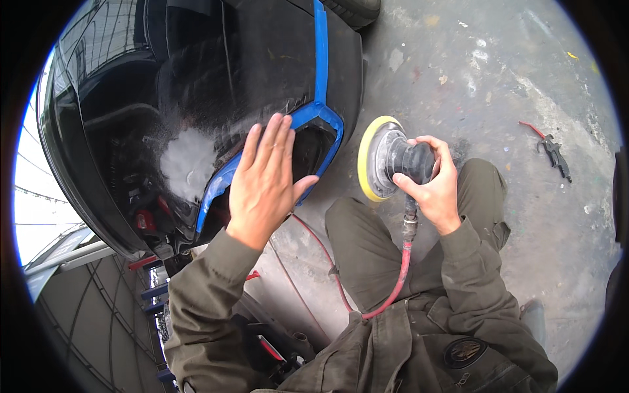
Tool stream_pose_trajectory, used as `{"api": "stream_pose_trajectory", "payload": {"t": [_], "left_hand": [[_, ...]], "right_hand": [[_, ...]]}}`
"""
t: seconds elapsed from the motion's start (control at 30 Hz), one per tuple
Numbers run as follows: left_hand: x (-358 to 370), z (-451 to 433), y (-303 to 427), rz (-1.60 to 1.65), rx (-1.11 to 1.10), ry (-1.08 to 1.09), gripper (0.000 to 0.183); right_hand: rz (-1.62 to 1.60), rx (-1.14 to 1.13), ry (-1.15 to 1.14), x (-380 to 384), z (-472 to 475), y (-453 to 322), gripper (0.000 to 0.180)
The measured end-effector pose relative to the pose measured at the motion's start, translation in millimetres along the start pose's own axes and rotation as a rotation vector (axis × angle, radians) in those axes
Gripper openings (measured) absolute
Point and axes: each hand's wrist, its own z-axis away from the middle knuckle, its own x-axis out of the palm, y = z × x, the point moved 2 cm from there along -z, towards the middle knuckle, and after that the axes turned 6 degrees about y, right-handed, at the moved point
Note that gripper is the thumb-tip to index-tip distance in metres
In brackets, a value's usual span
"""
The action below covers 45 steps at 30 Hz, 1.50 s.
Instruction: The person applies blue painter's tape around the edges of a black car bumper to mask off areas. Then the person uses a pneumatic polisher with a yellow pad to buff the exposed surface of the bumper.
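Observation:
My right hand (pixel 430 184) grips a pneumatic orbital sander (pixel 410 159) by its dark round head. Its yellow-edged pad (pixel 366 159) faces left, apart from the car panel. A red air hose (pixel 400 280) runs from the sander's fitting towards my lap. My left hand (pixel 268 172) is held flat with nothing in it, at the edge of the black car panel (pixel 196 83); whether it touches is not clear. Blue masking tape (pixel 321 54) lines the panel seam and frames a dark opening (pixel 312 147). Left of that hand, a pale grey sanded patch (pixel 186 164) shows on the panel.
An air blow gun (pixel 554 154) with a red nozzle lies on the stained concrete floor (pixel 491 88) at the right. A tyre (pixel 354 10) shows at the top. My knees are bent beneath the sander. Dark parts with a red piece (pixel 271 348) lie at lower left.

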Motion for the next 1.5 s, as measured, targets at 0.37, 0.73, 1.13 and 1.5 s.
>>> {"api": "stream_pose_trajectory", "payload": {"t": [0.37, 0.73, 1.13, 1.5], "left_hand": [[-18, -23, -19, -0.208, 0.123, 0.000, 0.074], [-14, -48, -30, -0.276, 0.305, -0.102, 0.061], [-8, -77, -35, -0.288, 0.294, -0.089, 0.055], [1, -72, -45, -0.285, 0.420, -0.126, 0.054]], "right_hand": [[0.000, 0.028, -0.019, 0, -3, 7, 0.066], [-0.035, 0.219, -0.127, -5, -8, 13, 0.070], [-0.037, 0.311, -0.125, -13, -8, 13, 0.069], [-0.023, 0.199, -0.017, -14, -9, 17, 0.065]]}}
